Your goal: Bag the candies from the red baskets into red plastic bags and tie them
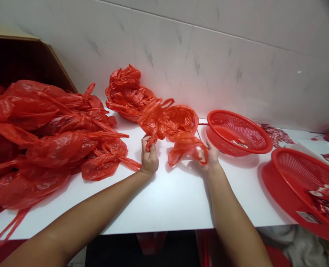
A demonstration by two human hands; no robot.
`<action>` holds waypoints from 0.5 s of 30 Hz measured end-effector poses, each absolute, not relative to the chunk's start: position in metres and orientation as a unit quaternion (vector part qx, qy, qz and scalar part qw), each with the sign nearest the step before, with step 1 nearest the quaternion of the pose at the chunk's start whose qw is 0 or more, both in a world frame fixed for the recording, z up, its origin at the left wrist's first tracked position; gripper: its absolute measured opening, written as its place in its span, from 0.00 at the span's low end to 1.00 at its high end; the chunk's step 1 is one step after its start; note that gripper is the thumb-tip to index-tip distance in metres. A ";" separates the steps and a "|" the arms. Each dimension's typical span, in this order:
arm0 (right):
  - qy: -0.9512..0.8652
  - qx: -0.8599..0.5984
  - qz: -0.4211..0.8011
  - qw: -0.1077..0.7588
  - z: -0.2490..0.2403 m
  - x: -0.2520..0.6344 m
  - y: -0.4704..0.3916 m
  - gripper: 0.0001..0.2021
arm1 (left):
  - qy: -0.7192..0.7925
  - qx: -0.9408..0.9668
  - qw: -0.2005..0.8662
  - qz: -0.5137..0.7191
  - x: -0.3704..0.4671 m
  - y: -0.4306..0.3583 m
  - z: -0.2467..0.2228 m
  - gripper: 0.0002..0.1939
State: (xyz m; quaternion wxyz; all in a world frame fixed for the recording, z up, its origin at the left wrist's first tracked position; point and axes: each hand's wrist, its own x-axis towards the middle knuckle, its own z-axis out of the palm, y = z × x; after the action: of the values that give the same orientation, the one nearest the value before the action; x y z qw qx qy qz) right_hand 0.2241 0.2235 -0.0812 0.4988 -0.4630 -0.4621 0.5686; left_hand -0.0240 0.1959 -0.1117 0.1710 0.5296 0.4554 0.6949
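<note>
A crumpled red plastic bag (178, 120) lies spread between my two hands over the white table. My left hand (149, 155) is closed round a twisted part of the bag at its left side. On the other side, my right hand (211, 155) is at a looped handle of the same bag, its fingers partly hidden behind the thin plastic. Just behind, a heap of loose red bags (131, 91) sits in a red bowl-like container. Whatever the bag in my hands may contain cannot be made out.
Several knotted, filled red bags (53, 148) are piled at the left, before an open cardboard box (61, 68). To the right stand two red plastic baskets (267, 142) with small packets inside. The white table (175, 200) meets a tiled wall (222, 66).
</note>
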 end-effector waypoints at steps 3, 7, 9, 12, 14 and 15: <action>-0.421 -0.412 0.656 0.472 -0.070 0.225 0.215 0.49 | 0.413 0.548 0.157 0.710 -0.021 0.192 -0.109 0.18; -0.566 -0.440 0.582 0.384 -0.071 0.212 0.203 0.50 | 0.374 0.597 0.192 0.683 -0.017 0.186 -0.107 0.19; -0.659 -0.481 0.468 0.340 -0.081 0.200 0.200 0.51 | 0.368 0.605 0.203 0.676 -0.016 0.185 -0.107 0.18; -0.709 -0.526 0.332 0.333 -0.098 0.184 0.201 0.28 | 0.361 0.609 0.195 0.679 -0.018 0.184 -0.107 0.17; -0.706 -0.532 0.307 0.354 -0.105 0.178 0.205 0.12 | 0.357 0.624 0.160 0.676 -0.020 0.183 -0.108 0.17; -0.699 -0.531 0.307 0.367 -0.106 0.177 0.208 0.09 | 0.354 0.637 0.140 0.670 -0.022 0.183 -0.108 0.18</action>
State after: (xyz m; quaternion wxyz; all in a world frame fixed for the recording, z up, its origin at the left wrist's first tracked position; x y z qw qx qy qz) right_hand 0.1766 0.2076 -0.1062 0.3670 -0.5314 -0.6992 0.3065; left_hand -0.0218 0.1828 -0.1078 0.1396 0.6371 0.3537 0.6704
